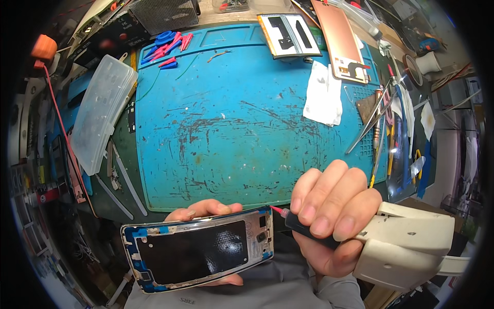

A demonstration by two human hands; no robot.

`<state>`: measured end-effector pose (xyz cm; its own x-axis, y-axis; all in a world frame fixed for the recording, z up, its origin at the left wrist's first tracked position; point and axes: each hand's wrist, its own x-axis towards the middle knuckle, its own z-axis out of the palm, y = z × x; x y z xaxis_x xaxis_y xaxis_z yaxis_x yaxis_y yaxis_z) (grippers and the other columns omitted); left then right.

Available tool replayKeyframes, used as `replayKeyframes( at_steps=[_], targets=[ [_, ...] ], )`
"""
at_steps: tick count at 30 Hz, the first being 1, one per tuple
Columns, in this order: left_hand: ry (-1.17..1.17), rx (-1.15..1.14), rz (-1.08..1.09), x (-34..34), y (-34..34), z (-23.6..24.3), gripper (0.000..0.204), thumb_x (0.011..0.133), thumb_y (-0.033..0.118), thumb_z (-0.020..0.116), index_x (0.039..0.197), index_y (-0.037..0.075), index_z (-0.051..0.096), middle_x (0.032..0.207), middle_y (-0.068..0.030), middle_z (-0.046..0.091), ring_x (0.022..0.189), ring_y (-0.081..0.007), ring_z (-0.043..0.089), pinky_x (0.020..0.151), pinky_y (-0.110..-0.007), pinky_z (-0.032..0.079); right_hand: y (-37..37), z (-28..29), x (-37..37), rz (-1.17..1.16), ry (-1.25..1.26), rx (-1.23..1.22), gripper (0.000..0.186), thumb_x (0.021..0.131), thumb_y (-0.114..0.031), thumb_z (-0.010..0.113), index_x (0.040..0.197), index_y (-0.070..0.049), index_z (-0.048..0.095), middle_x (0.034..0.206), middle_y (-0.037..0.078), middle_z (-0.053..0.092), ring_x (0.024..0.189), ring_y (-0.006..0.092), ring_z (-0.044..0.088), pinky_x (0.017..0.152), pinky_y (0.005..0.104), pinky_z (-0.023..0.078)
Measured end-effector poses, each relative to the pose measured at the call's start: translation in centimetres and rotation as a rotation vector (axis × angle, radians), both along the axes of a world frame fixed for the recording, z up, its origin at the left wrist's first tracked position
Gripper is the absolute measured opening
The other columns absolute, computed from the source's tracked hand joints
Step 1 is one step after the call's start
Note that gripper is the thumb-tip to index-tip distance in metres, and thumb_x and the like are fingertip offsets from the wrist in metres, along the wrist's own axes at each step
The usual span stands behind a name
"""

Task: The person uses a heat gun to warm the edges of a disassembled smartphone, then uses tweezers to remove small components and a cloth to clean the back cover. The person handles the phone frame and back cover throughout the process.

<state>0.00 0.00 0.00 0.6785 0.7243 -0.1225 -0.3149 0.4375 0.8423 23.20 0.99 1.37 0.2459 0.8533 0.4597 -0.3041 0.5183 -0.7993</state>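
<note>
My left hand (206, 208) holds an opened phone body (190, 250) with silver frame, dark center and blue tabs, its fingers on the far edge and under the near one, partly hidden behind it. My right hand (334, 206) grips a cream dispenser gun (401, 247) with a black syringe (303, 227). The syringe's pink tip (277, 209) is at the phone's upper right corner; whether it touches is unclear. The phone is held over my lap, at the near edge of the blue work mat (231, 144).
A clear plastic case (100, 113) lies left, pink and blue clips (167, 46) at the back. Behind right are a black-and-white part sheet (288, 36), a rose-gold panel (337, 36) and white tissue (321, 92). Tweezers and tools (378, 123) crowd the right side.
</note>
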Motion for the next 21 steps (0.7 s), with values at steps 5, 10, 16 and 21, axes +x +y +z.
replayKeyframes(
  at_steps=[5,10,16,21],
  targets=[
    [0.016,-0.104,0.084,0.3,-0.5,0.5,0.108,0.066,0.007,0.094,0.150,0.022,0.028,0.143,-0.0145,0.040,0.139,-0.0290,0.044,0.110,-0.049,0.045,-0.1,0.3,-0.1,0.005,-0.011,-0.022,0.027,0.095,-0.038,0.067,0.094,-0.016,0.051,0.088,-0.001,0.053,0.083,0.0129,0.052,0.070,0.0278,0.045],
    [0.032,0.066,0.051,0.1,-0.3,-0.1,0.106,0.066,0.005,0.093,0.149,0.021,0.030,0.142,-0.0157,0.041,0.138,-0.0304,0.045,0.110,-0.050,0.045,0.0,0.3,-0.1,0.005,-0.019,-0.013,0.027,0.095,-0.038,0.067,0.094,-0.016,0.051,0.088,-0.001,0.054,0.083,0.0131,0.052,0.070,0.0278,0.045],
    [-0.006,0.177,0.173,1.7,-0.3,0.2,0.108,0.063,0.006,0.095,0.149,0.017,0.030,0.139,-0.0196,0.044,0.134,-0.0324,0.048,0.108,-0.052,0.046,0.1,0.1,-0.1,0.007,-0.065,0.011,0.026,0.096,-0.037,0.067,0.095,-0.016,0.051,0.088,-0.001,0.054,0.084,0.0133,0.052,0.069,0.0275,0.046],
    [-0.009,0.280,0.264,2.9,-0.6,0.4,0.109,0.062,0.008,0.096,0.148,0.015,0.030,0.137,-0.0218,0.046,0.130,-0.0336,0.052,0.107,-0.052,0.048,0.1,0.2,0.0,0.028,-0.097,0.029,0.026,0.096,-0.036,0.067,0.094,-0.015,0.052,0.088,-0.001,0.054,0.084,0.0133,0.052,0.068,0.0274,0.046]
  ],
)
